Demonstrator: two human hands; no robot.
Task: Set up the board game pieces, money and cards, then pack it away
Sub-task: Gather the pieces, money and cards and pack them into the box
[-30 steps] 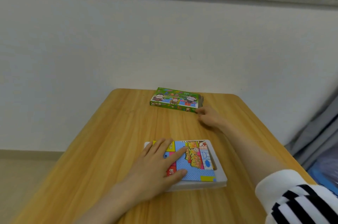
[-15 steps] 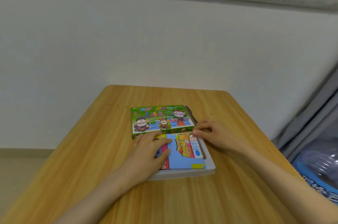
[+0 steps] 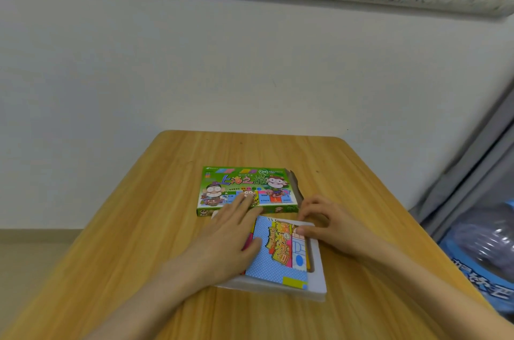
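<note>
White tray (image 3: 318,270) lies on the table (image 3: 133,242), folded board (image 3: 275,259) inside. Left hand (image 3: 225,239) rests flat on the board, fingers straight, tips on the green lid (image 3: 244,181) touching the tray's far edge. Right hand (image 3: 331,225) curls at the tray's far right corner; grip unclear. Wood shows left and beyond; blue bag (image 3: 478,262) beside the right edge.

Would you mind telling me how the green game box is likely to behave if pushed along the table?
The green game box lies flat and low on the table, so it should slide rather than tip. It looks like thin printed card, so it is probably light. Its right end looks open, so it may flex if squeezed.
</note>
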